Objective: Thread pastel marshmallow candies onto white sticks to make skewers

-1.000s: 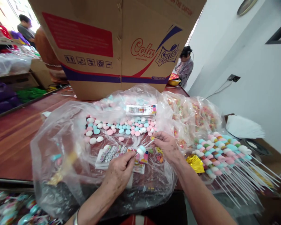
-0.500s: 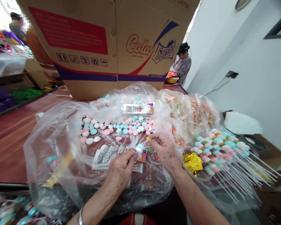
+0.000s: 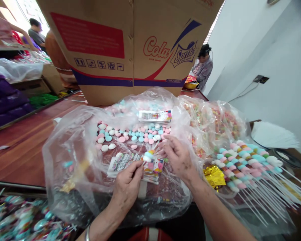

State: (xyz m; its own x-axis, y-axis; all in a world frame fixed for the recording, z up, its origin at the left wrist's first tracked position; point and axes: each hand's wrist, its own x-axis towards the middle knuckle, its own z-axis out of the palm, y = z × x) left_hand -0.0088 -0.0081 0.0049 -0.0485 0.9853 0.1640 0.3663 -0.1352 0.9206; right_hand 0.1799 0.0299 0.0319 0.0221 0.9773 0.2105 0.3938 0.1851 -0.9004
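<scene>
My left hand (image 3: 129,180) is closed in a pinch around a candy skewer (image 3: 148,156), with white and blue pieces and a yellow-orange piece at the top. Its thin stick is mostly hidden by my fingers. My right hand (image 3: 177,155) hovers just right of the skewer with fingers apart, slightly blurred, and nothing visible in them. Beyond both hands lie loose pink, blue and white marshmallow candies (image 3: 134,134) on a clear plastic bag (image 3: 72,134). Under the skewer is a stack of printed wrappers (image 3: 125,164); a second wrapper stack (image 3: 155,115) rests farther back.
Finished candy skewers (image 3: 248,164) are piled at right beside gold ties (image 3: 214,175). Bags of colourful gummy pieces (image 3: 213,117) stand behind them. A large carton (image 3: 132,50) blocks the back. Wrapped candies (image 3: 25,217) fill the lower left. Other people (image 3: 204,68) work farther away.
The yellow piece from my right fingers now sits on top of the skewer. My right hand has let go and its fingers have spread. The view has turned slightly left.
</scene>
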